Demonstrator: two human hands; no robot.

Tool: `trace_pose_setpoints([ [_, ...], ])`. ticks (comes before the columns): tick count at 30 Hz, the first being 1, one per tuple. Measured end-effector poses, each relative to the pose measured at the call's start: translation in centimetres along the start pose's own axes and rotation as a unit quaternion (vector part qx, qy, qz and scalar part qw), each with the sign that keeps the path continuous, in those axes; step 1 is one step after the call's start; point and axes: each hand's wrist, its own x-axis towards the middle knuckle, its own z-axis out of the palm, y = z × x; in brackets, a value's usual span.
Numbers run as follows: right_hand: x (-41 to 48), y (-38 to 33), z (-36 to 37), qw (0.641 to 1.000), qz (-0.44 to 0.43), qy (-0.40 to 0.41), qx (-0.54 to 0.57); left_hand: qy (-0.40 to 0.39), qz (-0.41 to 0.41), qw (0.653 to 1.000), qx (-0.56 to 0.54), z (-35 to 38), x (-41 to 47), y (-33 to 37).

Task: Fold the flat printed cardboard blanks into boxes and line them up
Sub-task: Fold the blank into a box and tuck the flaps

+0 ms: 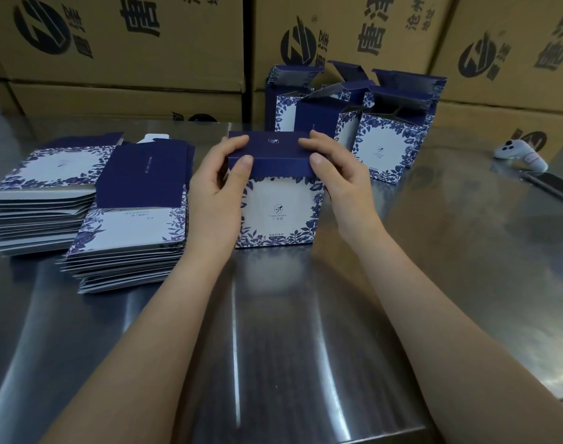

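While the box (278, 213) stands on the worktop (273, 331), the left grip (211, 187) and right grip (336, 176) both pinch its navy lid (273, 149).

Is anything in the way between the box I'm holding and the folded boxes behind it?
Nothing visible. The box, held by left hand and right hand, stands just in front of the folded boxes; the flat stacks lie off to the left.

Blank stacks (91, 216) block left; folded boxes (370, 123) crowd behind (lids up); bare steel table (450, 267) right.
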Motion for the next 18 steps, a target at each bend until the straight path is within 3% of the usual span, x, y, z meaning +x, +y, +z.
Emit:
trace_pose_setpoints([
  [10, 0.08, 0.27, -0.64, 0.996, 0.019, -0.033, 0.077, -0.025, 0.041, 0.994, 0.097, -0.79, -0.10, 0.32],
  [18, 0.38, -0.14, -0.98, 0.993, 0.044, -0.045, 0.101, 0.000, 0.097, 0.981, 0.168, -0.90, 0.07, 0.31],
])
